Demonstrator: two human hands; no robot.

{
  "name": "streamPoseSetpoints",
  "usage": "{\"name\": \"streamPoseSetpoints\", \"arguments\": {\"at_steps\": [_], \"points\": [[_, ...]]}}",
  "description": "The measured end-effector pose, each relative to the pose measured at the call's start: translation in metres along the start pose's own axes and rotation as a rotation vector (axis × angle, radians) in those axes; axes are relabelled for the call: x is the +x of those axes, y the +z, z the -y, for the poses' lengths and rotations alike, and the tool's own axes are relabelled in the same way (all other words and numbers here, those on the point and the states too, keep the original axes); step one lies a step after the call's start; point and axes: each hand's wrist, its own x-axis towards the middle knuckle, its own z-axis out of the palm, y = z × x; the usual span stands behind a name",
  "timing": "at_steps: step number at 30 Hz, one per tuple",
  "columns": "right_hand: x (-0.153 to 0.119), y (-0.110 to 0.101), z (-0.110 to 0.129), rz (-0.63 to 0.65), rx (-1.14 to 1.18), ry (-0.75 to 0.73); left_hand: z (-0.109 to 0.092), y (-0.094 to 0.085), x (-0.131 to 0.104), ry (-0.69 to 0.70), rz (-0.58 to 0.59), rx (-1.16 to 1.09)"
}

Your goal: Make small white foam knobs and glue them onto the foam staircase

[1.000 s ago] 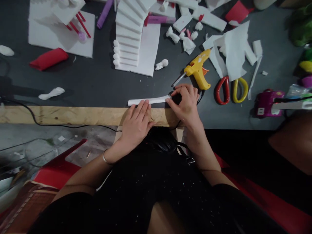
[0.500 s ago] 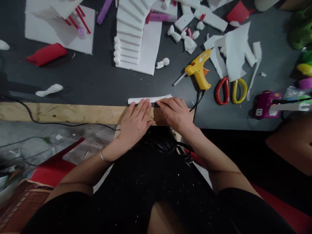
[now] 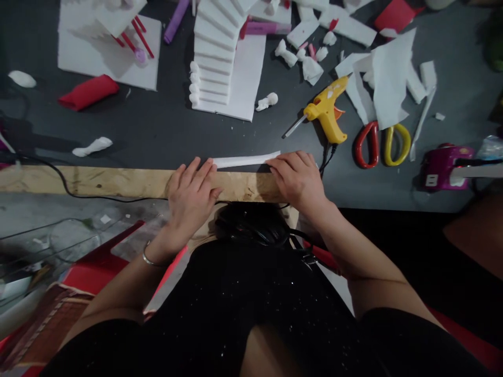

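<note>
And here's the left hand [image 3: 190, 191], palm down and open, fingers a little apart, their tips on the left end of a slim white strip [image 3: 243, 162]. Over at the other end, the right hand [image 3: 302, 180] has its fingers bunched together, tips on the strip; whether the thumb is pinching it from below, I can't tell from up here. The strip itself lies on the dark tabletop [image 3: 157, 139], right by the wooden edging [image 3: 243, 187], its middle showing between the two hands, its far right tip poking up past the fingers.

Looks like a smoothing or rolling step to me, the strip being worked along its length. What does the next move call for? Light, even pressure at both ends, I'd say, the strip kept straight so it doesn't twist or crease. Beyond the right hand lies the yellow glue gun [image 3: 329, 115], nozzle pointing back towards the strip, so those knuckles want to stay low and clear.
</note>
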Motion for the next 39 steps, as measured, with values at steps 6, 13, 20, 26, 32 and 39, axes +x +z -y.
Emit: {"name": "streamPoseSetpoints", "arguments": {"at_steps": [6, 13, 20, 26, 32, 39], "points": [[0.006, -0.005, -0.001, 0.032, 0.015, -0.021, -0.011, -0.004, 0.031, 0.087, 0.016, -0.002], [0.011, -0.005, -0.006, 0.064, -0.013, -0.046, 0.001, 0.004, 0.061, 0.298, 0.149, 0.043], [0.015, -0.004, -0.01, 0.057, -0.03, -0.086, 0.013, -0.006, 0.073, 0.342, 0.25, 0.03], [0.016, -0.004, -0.012, 0.069, -0.062, -0.087, 0.009, -0.003, 0.071, 0.307, 0.212, 0.024], [0.02, -0.003, -0.019, 0.083, -0.052, -0.108, 0.004, 0.003, 0.065, 0.211, 0.122, 0.019], [0.022, 0.001, -0.019, 0.077, -0.025, -0.056, 0.003, 0.009, 0.065, 0.205, 0.065, 0.044]]}}
